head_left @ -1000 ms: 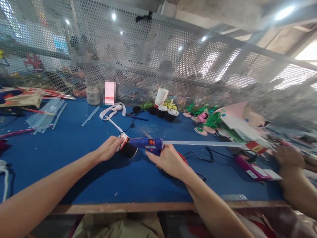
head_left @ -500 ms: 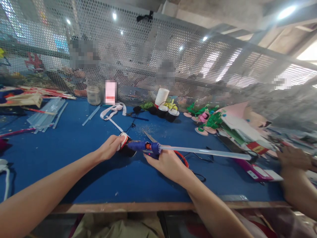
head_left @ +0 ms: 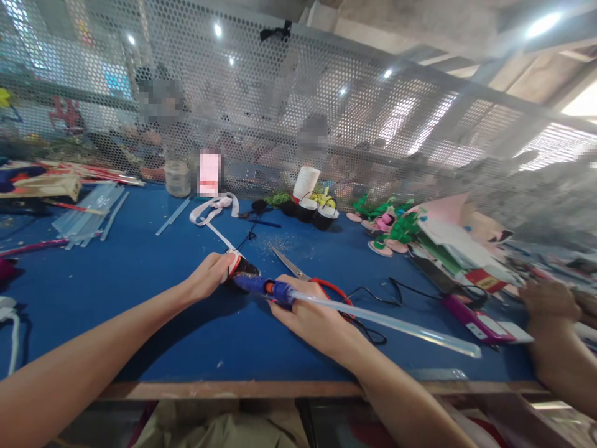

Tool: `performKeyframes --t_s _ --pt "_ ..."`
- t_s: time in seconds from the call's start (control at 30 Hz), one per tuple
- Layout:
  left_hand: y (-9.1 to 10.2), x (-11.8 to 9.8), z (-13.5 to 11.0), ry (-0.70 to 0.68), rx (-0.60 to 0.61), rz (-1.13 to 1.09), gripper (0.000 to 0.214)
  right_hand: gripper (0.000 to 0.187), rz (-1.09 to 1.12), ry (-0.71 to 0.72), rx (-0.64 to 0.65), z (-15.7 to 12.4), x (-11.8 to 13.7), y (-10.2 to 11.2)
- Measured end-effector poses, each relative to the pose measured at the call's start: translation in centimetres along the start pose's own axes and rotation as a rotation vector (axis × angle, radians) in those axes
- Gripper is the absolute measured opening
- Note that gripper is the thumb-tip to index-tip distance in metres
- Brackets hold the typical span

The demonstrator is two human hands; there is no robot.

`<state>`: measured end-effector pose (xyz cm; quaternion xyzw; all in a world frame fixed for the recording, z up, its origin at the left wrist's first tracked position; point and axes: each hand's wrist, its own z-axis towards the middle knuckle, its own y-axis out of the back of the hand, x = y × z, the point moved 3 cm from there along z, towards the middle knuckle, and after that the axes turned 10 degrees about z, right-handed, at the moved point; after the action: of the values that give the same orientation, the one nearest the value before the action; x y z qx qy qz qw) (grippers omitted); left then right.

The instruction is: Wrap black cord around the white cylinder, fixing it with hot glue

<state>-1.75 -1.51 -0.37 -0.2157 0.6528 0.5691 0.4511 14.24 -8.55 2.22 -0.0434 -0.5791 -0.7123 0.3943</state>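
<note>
My left hand [head_left: 211, 275] is closed on a small black cup [head_left: 247, 267] with a white-and-red rim, tipped on its side above the table. A white ribbon [head_left: 219, 235] runs from the cup to a loose coil behind it. In my right hand [head_left: 317, 317] is a blue hot glue gun [head_left: 254, 285], its nozzle end at the cup; whether it touches is hidden. From the back of the gun a long clear glue stick [head_left: 396, 325] sticks out to the right. Scissors [head_left: 298, 271] with red handles lie just behind my right hand.
Loose glue sticks [head_left: 88, 214] lie at the left. Small black cups [head_left: 326, 218] stand at the back near a white paper-cup stack [head_left: 306, 182]. Green craft pieces [head_left: 403, 227] and a purple power strip [head_left: 476, 320] are on the right, by another person's hand [head_left: 550, 305]. A perforated metal screen [head_left: 261, 112] closes the back.
The glue gun's nozzle has dropped lower and left along the cup, and the glue stick's far end has swung downward. The scissors are now more exposed. My left hand barely moved.
</note>
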Motion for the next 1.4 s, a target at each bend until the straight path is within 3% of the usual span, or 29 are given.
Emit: performKeyframes --t_s 0.13,0.4,0.83,1.4 --pt "0.0 -0.3 -0.2 0.013 -0.014 0.007 0.037 0.007 0.011 -0.013 0.037 0.0 0.2 -0.1" --pt "0.0 0.2 0.0 0.021 -0.019 -0.016 0.039 0.008 0.019 0.002 -0.103 0.4 -1.3 0.2" --pt "0.0 0.4 0.1 0.013 -0.022 -0.026 0.038 0.020 0.344 -0.304 -0.106 1.5 -2.5 0.5" --pt "0.1 0.5 0.1 0.017 -0.020 0.018 0.038 0.019 0.543 -0.444 -0.042 2.5 -3.6 0.1"
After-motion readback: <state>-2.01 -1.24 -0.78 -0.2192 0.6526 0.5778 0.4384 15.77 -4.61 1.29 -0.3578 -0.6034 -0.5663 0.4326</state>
